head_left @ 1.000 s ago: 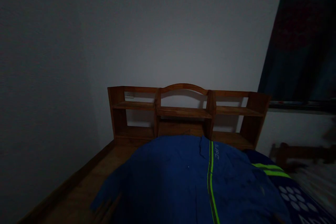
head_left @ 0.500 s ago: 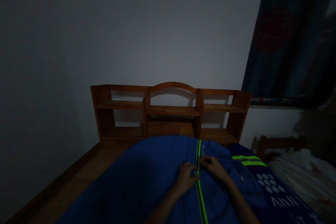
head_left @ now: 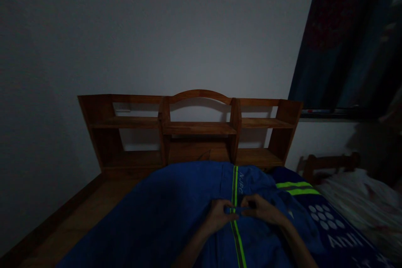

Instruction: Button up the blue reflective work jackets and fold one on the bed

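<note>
A blue work jacket (head_left: 185, 197) with a yellow-green and grey reflective stripe and white lettering lies spread out on the bed. My left hand (head_left: 220, 214) pinches a raised fold of it at the stripe, thumb and forefinger closed on the cloth. Just to the right, my right hand (head_left: 263, 209) grips the other side of that fold, its fingers curled in a pinch. A short strip of blue cloth with a bit of the bright stripe shows between the two hands. Dim light hides the fingertip detail.
Behind stands a wooden headboard with shelves (head_left: 201, 127) against the wall. Dark blue fabric (head_left: 333, 226) with white print and bright bands lies to the right, beside pale crumpled bedding (head_left: 354, 197). A dark curtained window (head_left: 339, 50) is at the upper right.
My hands have shifted slightly down and now hold a fold of the jacket stretched between them. The right hand's fingers have come onto the cloth. The view has moved a little.
</note>
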`<state>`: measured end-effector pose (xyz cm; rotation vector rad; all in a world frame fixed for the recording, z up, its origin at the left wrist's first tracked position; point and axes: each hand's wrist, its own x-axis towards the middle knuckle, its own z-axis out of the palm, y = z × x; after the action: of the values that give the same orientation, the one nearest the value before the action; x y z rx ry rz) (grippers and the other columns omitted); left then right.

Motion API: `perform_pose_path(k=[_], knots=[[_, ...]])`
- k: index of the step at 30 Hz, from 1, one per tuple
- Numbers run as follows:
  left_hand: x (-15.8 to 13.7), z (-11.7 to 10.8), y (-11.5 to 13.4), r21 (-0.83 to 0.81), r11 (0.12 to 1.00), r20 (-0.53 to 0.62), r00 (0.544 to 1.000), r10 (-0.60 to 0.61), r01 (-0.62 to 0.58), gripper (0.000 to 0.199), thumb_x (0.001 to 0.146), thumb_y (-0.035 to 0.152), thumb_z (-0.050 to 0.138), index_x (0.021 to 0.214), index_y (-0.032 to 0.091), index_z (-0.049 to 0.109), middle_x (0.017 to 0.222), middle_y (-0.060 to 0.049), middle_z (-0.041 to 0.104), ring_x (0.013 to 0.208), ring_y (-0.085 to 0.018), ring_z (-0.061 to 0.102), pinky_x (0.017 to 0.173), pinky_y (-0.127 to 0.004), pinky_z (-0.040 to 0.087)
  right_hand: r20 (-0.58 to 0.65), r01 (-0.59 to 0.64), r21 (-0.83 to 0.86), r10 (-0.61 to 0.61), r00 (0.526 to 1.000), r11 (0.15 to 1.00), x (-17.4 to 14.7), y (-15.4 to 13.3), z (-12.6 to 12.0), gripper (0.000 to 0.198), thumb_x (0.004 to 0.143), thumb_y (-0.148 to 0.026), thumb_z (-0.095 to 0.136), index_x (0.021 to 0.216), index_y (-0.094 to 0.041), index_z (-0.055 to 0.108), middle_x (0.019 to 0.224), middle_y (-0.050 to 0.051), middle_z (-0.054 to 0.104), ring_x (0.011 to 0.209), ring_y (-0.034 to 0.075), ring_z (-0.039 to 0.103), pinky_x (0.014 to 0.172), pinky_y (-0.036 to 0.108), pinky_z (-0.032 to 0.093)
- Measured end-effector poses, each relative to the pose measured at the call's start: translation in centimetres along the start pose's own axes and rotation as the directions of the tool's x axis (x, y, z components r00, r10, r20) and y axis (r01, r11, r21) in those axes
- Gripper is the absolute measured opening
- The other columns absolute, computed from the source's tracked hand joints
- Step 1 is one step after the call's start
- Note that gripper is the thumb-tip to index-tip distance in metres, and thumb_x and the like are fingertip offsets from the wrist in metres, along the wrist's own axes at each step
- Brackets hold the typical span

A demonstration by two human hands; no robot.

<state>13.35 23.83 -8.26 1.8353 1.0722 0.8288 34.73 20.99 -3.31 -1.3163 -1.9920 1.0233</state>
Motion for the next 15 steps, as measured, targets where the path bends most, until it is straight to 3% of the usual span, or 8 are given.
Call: perform_pose_path(k=[6,15], knots=[[0.5,-1.2,0.5,-0.197,0.980,0.152,0.988,-0.005,0.036,0.042,0.067,0.045,0.066,0.094,0.013,0.067,0.091,-0.003,0.065,0.086,-0.018,0.057,0.076,-0.025,0.044,-0.077,0.081,0.019,-0.080,0.994,0.997,0.5,-0.5,0.7,0.023,0.079,-0.037,0.058,0.088,-0.017,0.066,0.084,0.002,0.062,0.083,0.019,0.055,0.077,0.029,0.042],[0.2,-1.0,0.9,-0.258,0.966,0.102,0.995,-0.007,0.033,0.037,0.068,0.044,0.065,0.088,0.012,0.064,0.082,-0.002,0.060,0.076,-0.015,0.054,0.065,-0.021,0.042,-0.081,0.055,0.149,-0.043,0.996,0.987,0.7,-0.9,0.8,0.022,0.074,-0.034,0.066,0.085,-0.015,0.064,0.075,-0.001,0.057,0.073,0.014,0.052,0.066,0.023,0.039]])
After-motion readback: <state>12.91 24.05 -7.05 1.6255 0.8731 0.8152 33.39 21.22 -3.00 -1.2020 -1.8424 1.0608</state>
